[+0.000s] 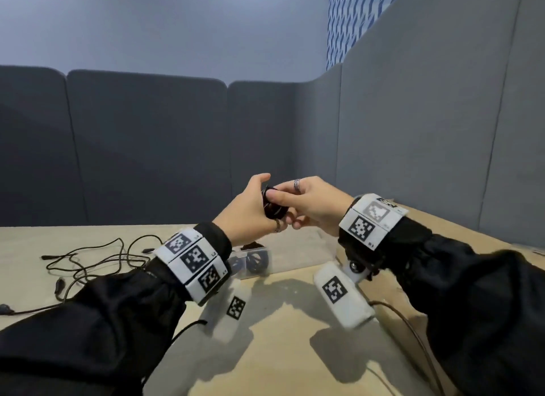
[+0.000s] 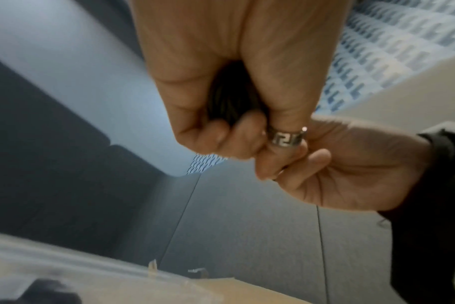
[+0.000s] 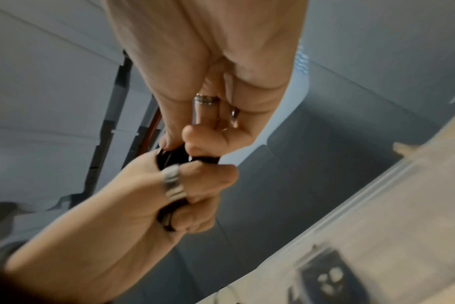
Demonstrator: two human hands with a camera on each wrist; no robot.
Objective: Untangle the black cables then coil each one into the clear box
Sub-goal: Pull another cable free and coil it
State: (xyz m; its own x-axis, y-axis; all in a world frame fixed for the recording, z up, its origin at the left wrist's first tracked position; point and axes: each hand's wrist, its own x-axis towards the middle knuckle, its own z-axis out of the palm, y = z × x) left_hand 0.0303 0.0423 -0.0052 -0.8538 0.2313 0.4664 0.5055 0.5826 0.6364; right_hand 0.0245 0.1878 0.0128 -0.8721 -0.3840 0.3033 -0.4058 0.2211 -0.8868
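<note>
Both hands are raised above the table and meet on a small coiled black cable point(image 1: 272, 207). My left hand point(image 1: 250, 207) wraps its curled fingers round the coil point(image 2: 231, 98), and the thumb sticks up. My right hand point(image 1: 298, 201) pinches the same coil point(image 3: 174, 156) from the right with thumb and fingers. Below the hands stands the clear box point(image 1: 295, 254) with a coiled black cable point(image 1: 253, 260) inside it. More tangled black cables point(image 1: 97, 260) lie loose on the table at the left.
The light wooden table point(image 1: 280, 322) is fenced by grey partition panels point(image 1: 147, 148) at the back and right. A thin dark cable point(image 1: 413, 330) runs over the table near my right sleeve.
</note>
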